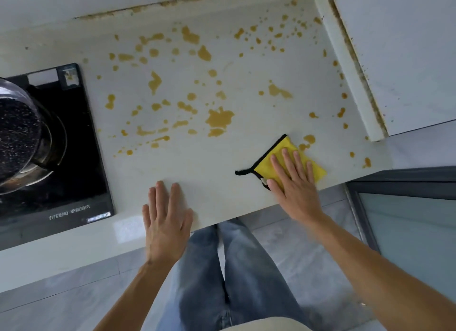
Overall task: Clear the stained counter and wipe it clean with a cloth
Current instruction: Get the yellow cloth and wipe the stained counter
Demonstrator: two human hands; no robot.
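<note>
A person's right hand (pixel 294 180) presses flat, fingers straight, on a yellow cloth (pixel 283 161) at the tabletop (pixel 197 162) edge; the left hand (pixel 166 219) rests open alongside. Amber stains (pixel 218 119) beyond both hands remain, apparently untouched; wiping seems barely begun.

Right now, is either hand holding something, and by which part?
Nothing is gripped. The right hand presses flat, fingers straight, on the middle of the yellow cloth. The left hand lies flat on the bare counter.
</note>
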